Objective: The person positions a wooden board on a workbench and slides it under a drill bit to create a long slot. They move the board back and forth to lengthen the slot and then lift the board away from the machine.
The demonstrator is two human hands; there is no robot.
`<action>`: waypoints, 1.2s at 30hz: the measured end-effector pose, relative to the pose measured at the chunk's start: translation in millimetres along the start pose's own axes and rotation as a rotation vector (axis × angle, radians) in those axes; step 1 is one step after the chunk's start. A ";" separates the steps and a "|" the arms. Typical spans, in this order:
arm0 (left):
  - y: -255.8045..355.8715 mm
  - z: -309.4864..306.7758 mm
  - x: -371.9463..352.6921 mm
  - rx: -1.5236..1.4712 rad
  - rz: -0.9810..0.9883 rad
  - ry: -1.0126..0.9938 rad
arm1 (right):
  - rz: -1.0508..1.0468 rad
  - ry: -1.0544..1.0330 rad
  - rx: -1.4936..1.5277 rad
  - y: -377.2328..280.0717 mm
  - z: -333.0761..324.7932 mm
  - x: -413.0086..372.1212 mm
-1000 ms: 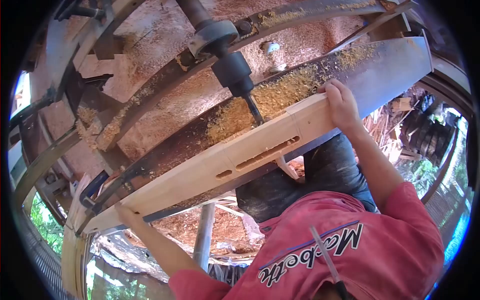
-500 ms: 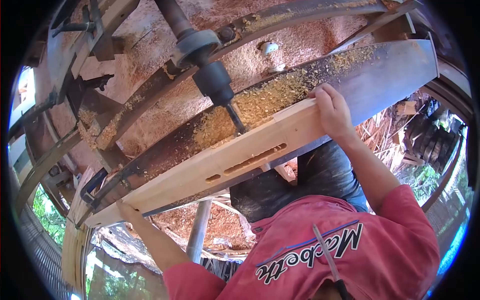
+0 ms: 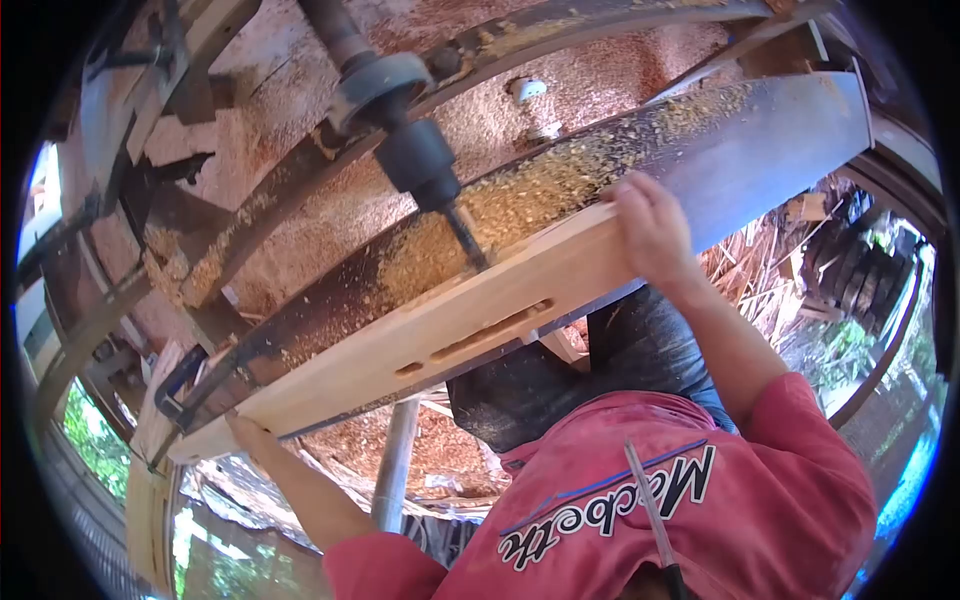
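Note:
A long pale wooden board (image 3: pixel 570 268) stands on its edge on a curved metal table (image 3: pixel 780 140), with one long slot and one short slot in its near face. My right hand (image 3: pixel 655 228) grips it near its right end, fingers over the top edge. Toward the far left end my left hand (image 3: pixel 252 432) holds it, its fingers partly hidden. A dark drill chuck (image 3: pixel 418 165) hangs above, and its bit (image 3: pixel 467 238) reaches down to the board's upper edge, where the tip is hard to make out.
Wood chips (image 3: pixel 540 195) lie along the metal table behind the board. A curved metal rail (image 3: pixel 560 32) runs beyond it, over heaped sawdust. A metal post (image 3: pixel 397 465) stands below the table. A clamp-like metal piece (image 3: pixel 175 385) sits at the table's left end.
The board and its slots have shifted slightly left beneath the drill bit. Both hands keep their hold, and my right hand has moved a little left with the board.

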State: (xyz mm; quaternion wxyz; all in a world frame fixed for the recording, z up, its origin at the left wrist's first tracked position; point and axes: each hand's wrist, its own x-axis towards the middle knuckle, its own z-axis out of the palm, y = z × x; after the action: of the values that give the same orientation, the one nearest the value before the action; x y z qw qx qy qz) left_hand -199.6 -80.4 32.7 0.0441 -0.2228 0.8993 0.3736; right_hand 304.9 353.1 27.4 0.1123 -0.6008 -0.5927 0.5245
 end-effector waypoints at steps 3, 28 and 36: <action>8.4 11.7 -27.4 0.033 -0.091 0.114 | -0.036 0.005 -0.034 9.7 -18.4 13.3; 8.1 6.8 -35.2 0.029 -0.142 0.104 | -0.265 -0.056 -0.326 14.1 -32.5 20.4; 12.5 -8.4 0.7 0.212 -0.155 0.093 | -0.294 -0.048 -0.311 1.7 14.0 -0.9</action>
State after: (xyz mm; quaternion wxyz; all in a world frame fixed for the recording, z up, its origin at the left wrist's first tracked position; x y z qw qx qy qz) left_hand -204.9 -78.7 46.7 0.0542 -0.3027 0.9150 0.2613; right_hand 295.4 345.1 20.6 0.0794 -0.5056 -0.7502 0.4186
